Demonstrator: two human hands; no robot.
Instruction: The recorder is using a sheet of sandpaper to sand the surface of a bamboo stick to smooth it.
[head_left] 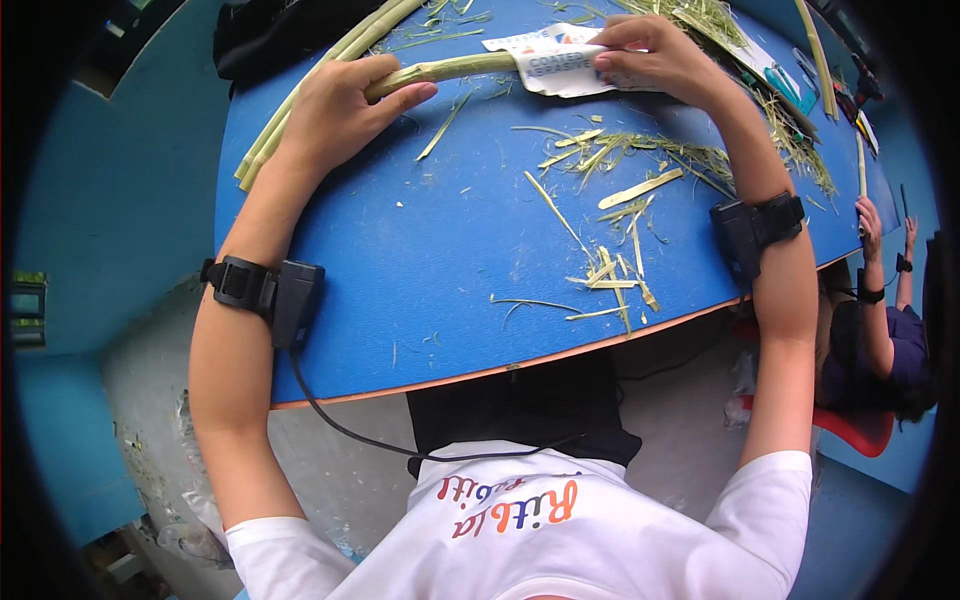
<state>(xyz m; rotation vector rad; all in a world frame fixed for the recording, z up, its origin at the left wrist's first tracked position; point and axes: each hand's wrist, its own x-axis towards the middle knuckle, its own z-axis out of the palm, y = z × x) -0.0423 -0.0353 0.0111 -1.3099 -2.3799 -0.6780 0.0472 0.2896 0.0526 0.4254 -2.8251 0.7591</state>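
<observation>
My left hand (345, 112) is closed round the left part of a pale green bamboo stick (455, 68), which lies nearly level above the far side of the blue table (380, 290). A node shows on the stick just right of my thumb. A white sheet of sandpaper (560, 68), printed side outward, is folded over the stick's right end and hides it. My right hand (650, 60) pinches the sheet's right side between thumb and fingers. Each forearm wears a strapped black device.
Longer bamboo poles (268, 145) lie at the left, beside a black cloth-like item (270, 40). Shavings (620, 150) litter the table's middle and right. A teal item (790, 90) and another bamboo piece (822, 60) lie far right. Another person (875, 335) sits beyond. A black cable (350, 435) hangs from my left forearm device.
</observation>
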